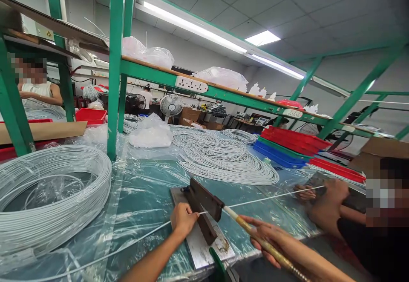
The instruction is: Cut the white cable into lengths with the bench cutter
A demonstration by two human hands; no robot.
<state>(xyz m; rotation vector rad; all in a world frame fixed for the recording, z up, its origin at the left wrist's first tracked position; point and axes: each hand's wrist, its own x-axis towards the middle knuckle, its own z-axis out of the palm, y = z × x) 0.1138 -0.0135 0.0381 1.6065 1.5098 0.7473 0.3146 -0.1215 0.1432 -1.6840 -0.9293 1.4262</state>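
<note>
My left hand [184, 219] pinches a thin white cable [265, 198] just left of a lever cutter. The cable runs between the cutter's raised brown blade [204, 197] and its lower bar, then on to the right. My right hand [266, 238] is around the cutter's long, yellowed handle [244, 223], which slants down toward me. Under the blade, the cutter's metal base plate [198, 248] lies on the plastic-covered table [143, 188]. At the right, a co-worker's hands [332, 192] are at the cable's far end.
A large cable coil [57, 197] lies at the left. More looped cables [223, 150] spread across the back. Stacked red and blue trays [284, 145] stand behind right. A green post [115, 69] and shelf beam rise above the table. A green-handled tool [217, 260] sits at the front edge.
</note>
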